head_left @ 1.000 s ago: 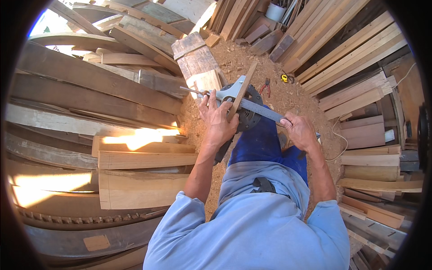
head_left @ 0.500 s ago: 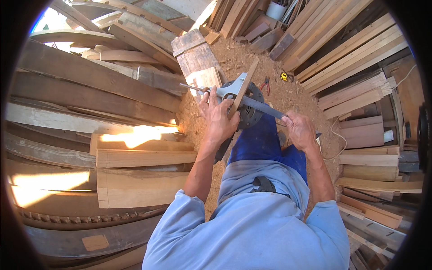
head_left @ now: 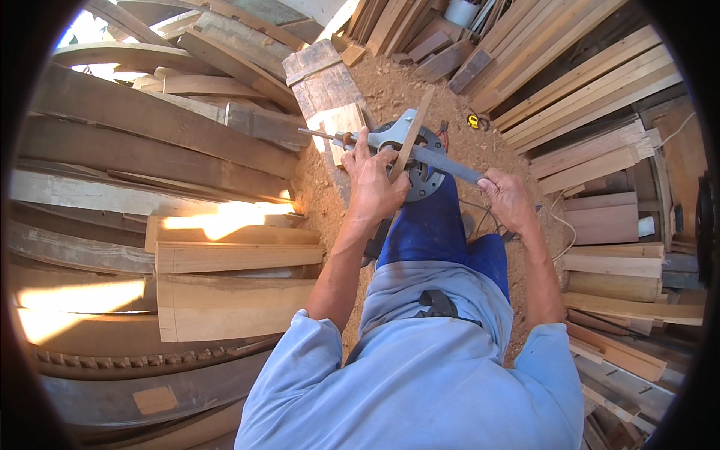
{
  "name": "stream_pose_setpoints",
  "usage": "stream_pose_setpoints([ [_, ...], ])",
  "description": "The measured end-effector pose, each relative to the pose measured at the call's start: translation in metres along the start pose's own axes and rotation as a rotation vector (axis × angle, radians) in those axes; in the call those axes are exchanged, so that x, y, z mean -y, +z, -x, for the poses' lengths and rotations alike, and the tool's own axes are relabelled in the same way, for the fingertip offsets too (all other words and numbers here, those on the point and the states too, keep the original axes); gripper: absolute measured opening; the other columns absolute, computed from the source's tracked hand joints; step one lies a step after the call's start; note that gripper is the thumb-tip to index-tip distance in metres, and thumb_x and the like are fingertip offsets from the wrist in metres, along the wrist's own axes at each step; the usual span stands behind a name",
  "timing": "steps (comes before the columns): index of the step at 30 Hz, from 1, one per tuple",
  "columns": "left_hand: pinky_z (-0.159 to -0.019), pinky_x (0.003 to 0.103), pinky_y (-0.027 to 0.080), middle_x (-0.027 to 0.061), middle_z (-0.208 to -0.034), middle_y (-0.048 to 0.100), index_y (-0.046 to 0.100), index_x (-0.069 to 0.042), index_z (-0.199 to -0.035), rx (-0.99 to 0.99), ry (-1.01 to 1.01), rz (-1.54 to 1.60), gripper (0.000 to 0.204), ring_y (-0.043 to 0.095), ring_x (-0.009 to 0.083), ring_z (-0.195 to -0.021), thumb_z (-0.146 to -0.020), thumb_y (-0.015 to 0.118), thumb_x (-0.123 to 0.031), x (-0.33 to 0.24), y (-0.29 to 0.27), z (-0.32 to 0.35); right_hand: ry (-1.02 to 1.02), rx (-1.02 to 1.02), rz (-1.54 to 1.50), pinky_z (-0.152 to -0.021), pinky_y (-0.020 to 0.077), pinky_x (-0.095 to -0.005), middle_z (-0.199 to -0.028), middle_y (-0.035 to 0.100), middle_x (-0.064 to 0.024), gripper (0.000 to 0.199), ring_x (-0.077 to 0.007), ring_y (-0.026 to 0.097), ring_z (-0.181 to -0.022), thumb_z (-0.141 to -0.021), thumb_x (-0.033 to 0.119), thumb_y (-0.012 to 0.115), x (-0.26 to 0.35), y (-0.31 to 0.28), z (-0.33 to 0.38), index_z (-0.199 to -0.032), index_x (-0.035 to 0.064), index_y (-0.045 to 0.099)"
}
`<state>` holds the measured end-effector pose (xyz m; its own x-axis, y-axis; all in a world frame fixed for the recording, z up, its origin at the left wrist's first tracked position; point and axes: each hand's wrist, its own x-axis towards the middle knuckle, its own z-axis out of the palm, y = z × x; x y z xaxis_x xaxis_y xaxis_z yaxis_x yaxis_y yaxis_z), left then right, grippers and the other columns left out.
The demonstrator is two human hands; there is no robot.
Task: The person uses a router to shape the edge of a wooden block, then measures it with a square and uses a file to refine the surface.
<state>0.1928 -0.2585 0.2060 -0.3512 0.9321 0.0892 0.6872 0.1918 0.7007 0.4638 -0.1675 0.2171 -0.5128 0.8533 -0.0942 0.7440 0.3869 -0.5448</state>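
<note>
I log both hands at the grey metal brace tool (head_left: 405,142) above the blue-trousered knee. Right hand (head_left: 508,201) is closed on its long handle, left hand (head_left: 373,178) pins a thin wooden strip (head_left: 409,135) against it. Beyond lies a sawdust floor (head_left: 390,90) with a pale board (head_left: 341,124). No finished result is visible; I judge the work mid-way.

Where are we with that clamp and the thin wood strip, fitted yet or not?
Done: the grey clamp is up at the thin wood strip. In hand: the left hand grips at the strip and the right hand holds the clamp's bar end. Whether it is tight cannot be told.
</note>
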Motion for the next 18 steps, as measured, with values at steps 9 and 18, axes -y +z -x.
stream_pose_setpoints([
  [9, -0.115, 0.06, 0.027, 0.0397, -0.156, 0.026, 0.075, -0.004, -0.109, 0.024, -0.002, -0.005, 0.039, 0.031, 0.0601, -0.135, -0.073, 0.071, -0.017, 0.001, 0.002, -0.003, -0.008, 0.024, -0.01, -0.064, 0.0449, -0.0508, -0.074, 0.061, -0.0212, 0.033, -0.0461, 0.061, -0.076, -0.1, 0.037, 0.058, 0.001, -0.004, -0.001, -0.091, 0.0054, 0.062],
  [18, -0.115, 0.06, 0.028, 0.039, -0.157, 0.025, 0.075, -0.003, -0.111, 0.044, -0.007, -0.023, 0.04, 0.031, 0.0587, -0.135, -0.074, 0.07, -0.017, -0.004, 0.0, -0.004, 0.051, -0.006, -0.022, -0.064, 0.043, -0.0518, -0.073, 0.058, -0.022, 0.038, -0.0462, 0.059, -0.074, -0.1, 0.039, 0.058, 0.002, 0.006, 0.006, -0.085, 0.0041, 0.056],
])
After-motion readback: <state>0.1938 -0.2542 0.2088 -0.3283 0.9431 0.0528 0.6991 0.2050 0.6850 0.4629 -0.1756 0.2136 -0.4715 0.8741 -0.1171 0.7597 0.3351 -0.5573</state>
